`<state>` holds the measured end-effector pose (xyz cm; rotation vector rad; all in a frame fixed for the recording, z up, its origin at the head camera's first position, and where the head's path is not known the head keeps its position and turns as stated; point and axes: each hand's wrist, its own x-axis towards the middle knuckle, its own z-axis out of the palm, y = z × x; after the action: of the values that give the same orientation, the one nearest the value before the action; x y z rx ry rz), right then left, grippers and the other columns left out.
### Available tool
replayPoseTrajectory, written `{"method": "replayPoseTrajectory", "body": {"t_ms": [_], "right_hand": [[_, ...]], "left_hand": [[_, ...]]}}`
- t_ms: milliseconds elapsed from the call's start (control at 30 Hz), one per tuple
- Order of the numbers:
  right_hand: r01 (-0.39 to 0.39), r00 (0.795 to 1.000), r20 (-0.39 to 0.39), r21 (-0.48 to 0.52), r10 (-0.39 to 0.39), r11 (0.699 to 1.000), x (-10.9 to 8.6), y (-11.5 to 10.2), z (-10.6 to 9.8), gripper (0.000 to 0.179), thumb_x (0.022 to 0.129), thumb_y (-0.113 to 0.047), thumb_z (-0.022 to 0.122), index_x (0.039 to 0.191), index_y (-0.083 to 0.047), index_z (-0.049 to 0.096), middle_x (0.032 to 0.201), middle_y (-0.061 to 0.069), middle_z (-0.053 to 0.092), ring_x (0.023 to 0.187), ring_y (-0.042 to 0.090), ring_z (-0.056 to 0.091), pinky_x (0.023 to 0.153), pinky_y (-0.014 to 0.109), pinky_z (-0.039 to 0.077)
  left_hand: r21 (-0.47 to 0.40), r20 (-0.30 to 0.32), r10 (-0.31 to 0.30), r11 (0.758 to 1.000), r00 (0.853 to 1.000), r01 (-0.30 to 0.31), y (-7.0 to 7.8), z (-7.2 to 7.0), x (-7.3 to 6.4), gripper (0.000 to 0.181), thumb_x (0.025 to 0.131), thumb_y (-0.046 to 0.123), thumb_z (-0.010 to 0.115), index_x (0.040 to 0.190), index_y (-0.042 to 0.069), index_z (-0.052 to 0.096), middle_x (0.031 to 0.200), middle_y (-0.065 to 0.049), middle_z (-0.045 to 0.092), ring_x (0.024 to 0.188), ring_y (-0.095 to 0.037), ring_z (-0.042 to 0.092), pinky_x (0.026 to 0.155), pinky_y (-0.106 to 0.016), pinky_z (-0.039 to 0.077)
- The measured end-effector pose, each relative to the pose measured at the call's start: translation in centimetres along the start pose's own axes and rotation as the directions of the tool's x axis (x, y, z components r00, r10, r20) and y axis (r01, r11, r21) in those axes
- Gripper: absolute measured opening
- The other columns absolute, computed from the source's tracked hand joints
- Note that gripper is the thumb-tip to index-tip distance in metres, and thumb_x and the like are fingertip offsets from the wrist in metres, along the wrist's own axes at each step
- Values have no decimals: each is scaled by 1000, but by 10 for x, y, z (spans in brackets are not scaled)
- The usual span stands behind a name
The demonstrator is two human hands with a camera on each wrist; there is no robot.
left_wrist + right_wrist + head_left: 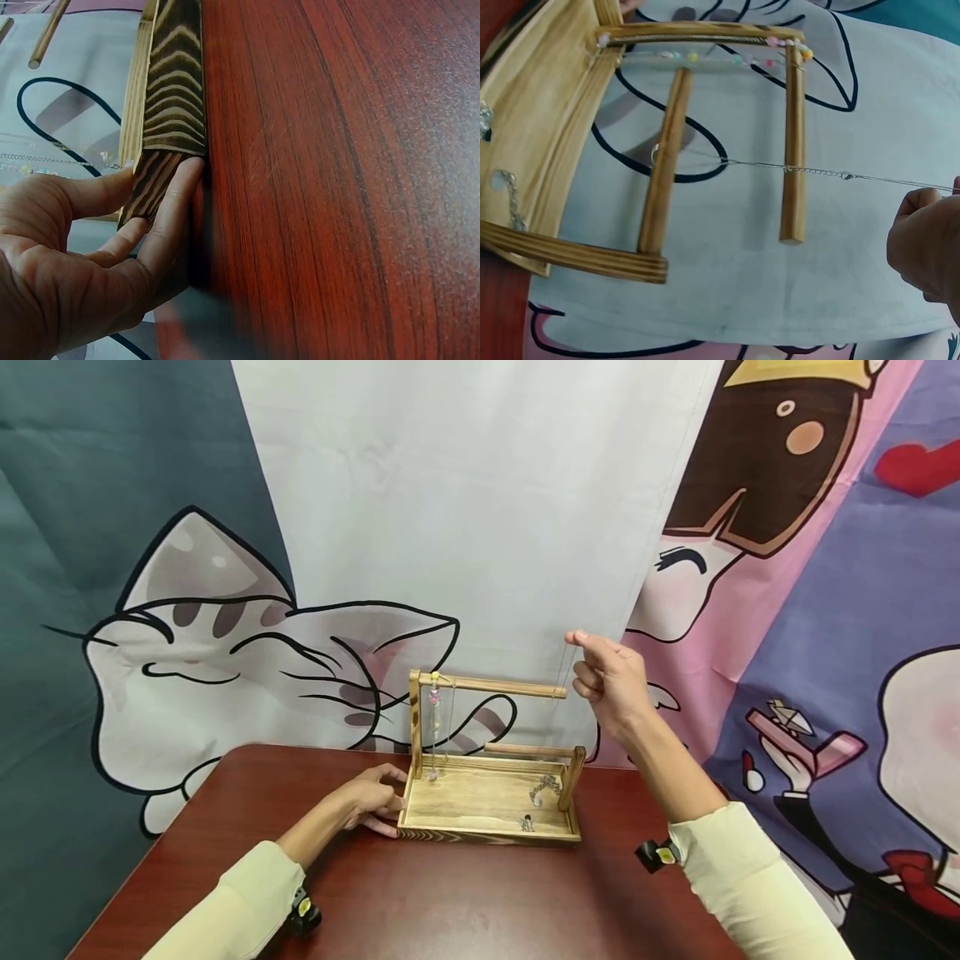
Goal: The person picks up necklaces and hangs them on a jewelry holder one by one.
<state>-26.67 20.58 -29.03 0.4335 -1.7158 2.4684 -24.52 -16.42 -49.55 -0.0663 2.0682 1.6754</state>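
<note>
A wooden jewelry stand has a shallow tray point(472, 802), a taller upper rod point(502, 686) on a left post and a lower rod point(525, 749) on a right post. My left hand point(371, 797) grips the tray's left end, thumb at the rim and fingers against the dark-grained side point(176, 97). Raised above the upper rod's free right end, my right hand point(611, 681) pinches a thin silver necklace point(825, 173) between thumb and forefinger. The chain runs down past both rods, with a small ring-shaped pendant point(655, 153) near the lower rod.
A beaded strand point(434, 727) and a thin chain point(451, 718) hang near the upper rod's left end. In the tray lie a silver chain piece point(545, 787) and a smaller trinket point(527, 823). A cartoon-print cloth point(480, 527) hangs behind the red-brown table point(480, 893).
</note>
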Motion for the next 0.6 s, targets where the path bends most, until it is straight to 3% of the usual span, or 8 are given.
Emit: {"method": "replayPoseTrajectory", "body": {"t_ms": [300,600], "right_hand": [[42,999,-37,36,-40,999,13,-11,-8,33,116,-10,61,96,-16,87,54,-10,43,59,12,9,56,26,5],[-13,994,-105,-5,12,1000,15,-1,-23,23,113,-17,70,98,-18,88,61,-9,56,51,7,19,57,26,9]], "left_hand": [[-5,-4,-4,1000,1000,4,-1,0,1,60,97,-12,65,153,-3,44,113,-27,71,92,-27,78,73,-49,75],[-3,-8,-1,1000,1000,1,-2,0,2,60,97,-12,65,152,-3,45,110,-26,73,93,-27,79,72,-49,75]]}}
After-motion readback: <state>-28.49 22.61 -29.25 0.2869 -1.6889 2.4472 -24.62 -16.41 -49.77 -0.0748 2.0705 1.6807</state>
